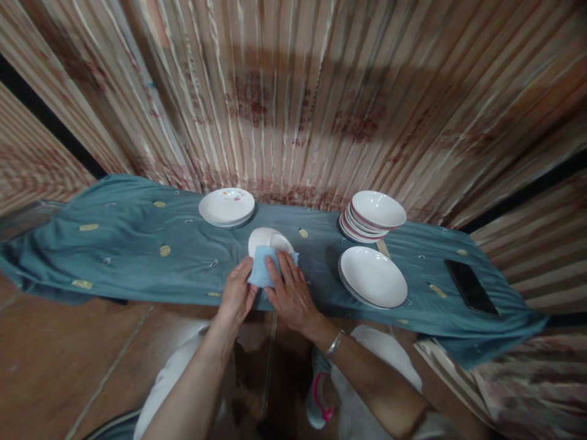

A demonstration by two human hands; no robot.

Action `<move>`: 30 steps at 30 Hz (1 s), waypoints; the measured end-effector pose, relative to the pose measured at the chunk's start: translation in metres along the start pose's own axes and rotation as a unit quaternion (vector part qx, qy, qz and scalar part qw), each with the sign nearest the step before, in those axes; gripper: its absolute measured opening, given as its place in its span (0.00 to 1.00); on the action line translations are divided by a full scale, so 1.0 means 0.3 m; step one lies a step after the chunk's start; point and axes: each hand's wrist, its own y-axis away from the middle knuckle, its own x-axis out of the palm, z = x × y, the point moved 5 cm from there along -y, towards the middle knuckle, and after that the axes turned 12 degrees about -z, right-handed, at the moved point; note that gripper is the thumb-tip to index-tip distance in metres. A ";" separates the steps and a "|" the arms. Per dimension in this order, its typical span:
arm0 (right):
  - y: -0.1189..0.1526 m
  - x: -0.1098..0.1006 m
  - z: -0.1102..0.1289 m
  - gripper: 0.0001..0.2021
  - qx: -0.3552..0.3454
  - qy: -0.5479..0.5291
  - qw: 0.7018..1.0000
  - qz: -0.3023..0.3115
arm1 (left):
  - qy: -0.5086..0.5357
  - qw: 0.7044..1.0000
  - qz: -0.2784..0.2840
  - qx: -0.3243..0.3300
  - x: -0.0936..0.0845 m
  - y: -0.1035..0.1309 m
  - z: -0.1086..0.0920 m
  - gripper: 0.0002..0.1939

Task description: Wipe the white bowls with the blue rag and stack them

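A white bowl [262,236] is tilted near the front middle of the cloth-covered table, its near side hidden by my hands and a light blue cloth [261,269]. My left hand [237,288] grips the bowl's left edge, thumb on top. Pressed on the blue cloth against the bowl, my right hand [292,294] has its fingers pointing forward and holds the cloth to the surface. A silver bracelet sits on my right wrist.
White plates [227,206] are stacked at the back left. A stack of red-rimmed bowls [376,209] stands at the back right, with shallow white dishes [373,278] before it. A black phone [470,286] lies farther right on the green tablecloth [132,244]. A striped curtain hangs behind.
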 end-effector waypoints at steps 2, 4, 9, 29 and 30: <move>-0.016 -0.004 0.003 0.29 0.009 -0.017 1.000 -0.007 | 0.006 1.000 0.012 0.007 0.002 0.005 0.001 0.10; -0.034 -0.013 0.005 0.29 0.020 -0.041 0.999 -0.018 | 0.013 1.000 0.018 0.010 0.004 0.008 0.004 0.09; -0.084 -0.034 0.005 0.28 0.050 -0.093 0.994 -0.035 | 0.038 0.999 0.006 -0.025 0.014 0.017 0.016 0.07; -0.159 0.056 -0.151 0.26 0.178 -0.216 0.960 -0.030 | -0.062 0.993 0.100 0.018 0.033 0.037 0.013 0.18; -0.157 0.069 -0.168 0.26 0.193 -0.214 0.957 -0.022 | -0.063 0.993 0.099 0.019 0.033 0.037 0.012 0.18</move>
